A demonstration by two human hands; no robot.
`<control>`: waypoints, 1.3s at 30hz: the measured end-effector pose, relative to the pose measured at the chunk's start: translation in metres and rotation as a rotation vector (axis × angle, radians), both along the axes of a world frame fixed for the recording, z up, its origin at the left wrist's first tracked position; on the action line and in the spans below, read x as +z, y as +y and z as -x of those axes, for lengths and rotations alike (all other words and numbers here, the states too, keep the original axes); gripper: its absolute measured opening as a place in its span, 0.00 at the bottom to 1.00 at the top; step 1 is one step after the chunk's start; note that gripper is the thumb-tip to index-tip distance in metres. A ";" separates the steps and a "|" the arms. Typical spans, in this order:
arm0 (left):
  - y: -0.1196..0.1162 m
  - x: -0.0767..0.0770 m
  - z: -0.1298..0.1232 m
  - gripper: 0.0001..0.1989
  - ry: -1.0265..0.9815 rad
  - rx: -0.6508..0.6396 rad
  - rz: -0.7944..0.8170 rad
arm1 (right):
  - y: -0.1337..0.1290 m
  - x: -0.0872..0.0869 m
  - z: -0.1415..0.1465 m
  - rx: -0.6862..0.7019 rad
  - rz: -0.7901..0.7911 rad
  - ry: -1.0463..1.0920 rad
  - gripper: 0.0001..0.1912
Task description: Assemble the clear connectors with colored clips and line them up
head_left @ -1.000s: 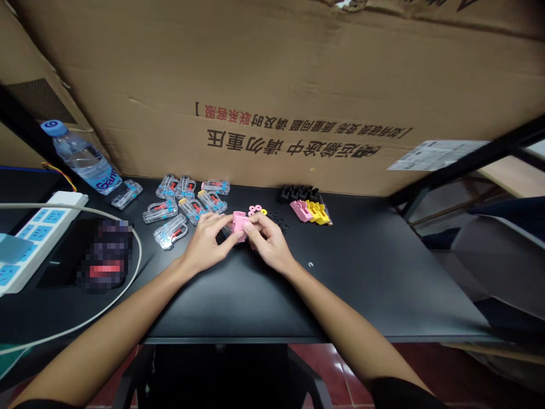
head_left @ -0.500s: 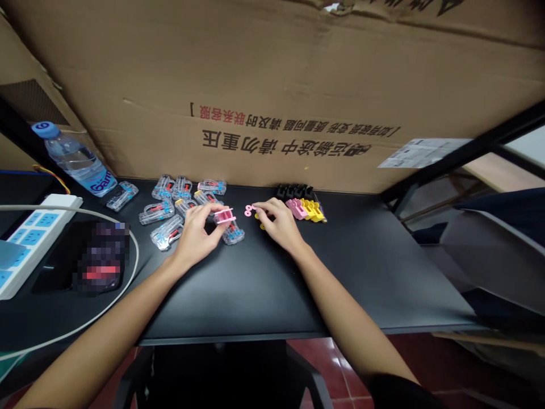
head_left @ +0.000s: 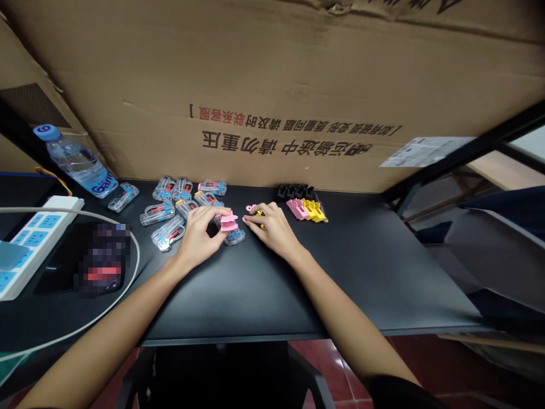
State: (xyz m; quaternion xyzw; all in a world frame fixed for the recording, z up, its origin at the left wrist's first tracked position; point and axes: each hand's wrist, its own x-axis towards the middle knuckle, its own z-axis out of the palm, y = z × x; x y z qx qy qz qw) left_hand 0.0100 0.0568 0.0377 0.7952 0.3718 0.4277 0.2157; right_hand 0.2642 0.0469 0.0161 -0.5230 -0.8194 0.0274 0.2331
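Note:
Between the thumb and fingers of my left hand is a pink plastic clip piece, held above the dark tabletop. Just under it lies a clear part with blue bits. My right hand is at the small round pieces, its thumb and index fingertip close together at a pink one. Another small pink ring lies just beyond those fingertips. Small yellow pieces show partly beneath the right fingers. Right of that hand stand pink clips and yellow clips in a row.
Several clear plastic assemblies lie left of my left hand. Black clips stand by the cardboard box. At the left are a water bottle, a white power strip, a phone and a looping cable.
The pink clip piece has turned in my left hand, so its opening shows differently. My right hand has shifted slightly left and down, its fingertips now over one small pink piece.

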 end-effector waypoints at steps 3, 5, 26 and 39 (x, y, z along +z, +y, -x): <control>0.001 -0.001 0.000 0.10 0.003 0.001 0.003 | 0.000 0.001 0.002 0.068 0.044 0.025 0.12; 0.001 -0.002 0.001 0.11 0.014 -0.001 0.006 | 0.000 0.002 0.004 0.097 0.060 0.051 0.13; 0.003 -0.001 0.002 0.10 0.017 0.011 0.002 | 0.004 -0.001 0.008 -0.048 0.006 -0.071 0.15; 0.000 0.001 0.002 0.12 0.062 -0.021 -0.035 | -0.026 0.020 0.044 0.145 -0.088 0.553 0.10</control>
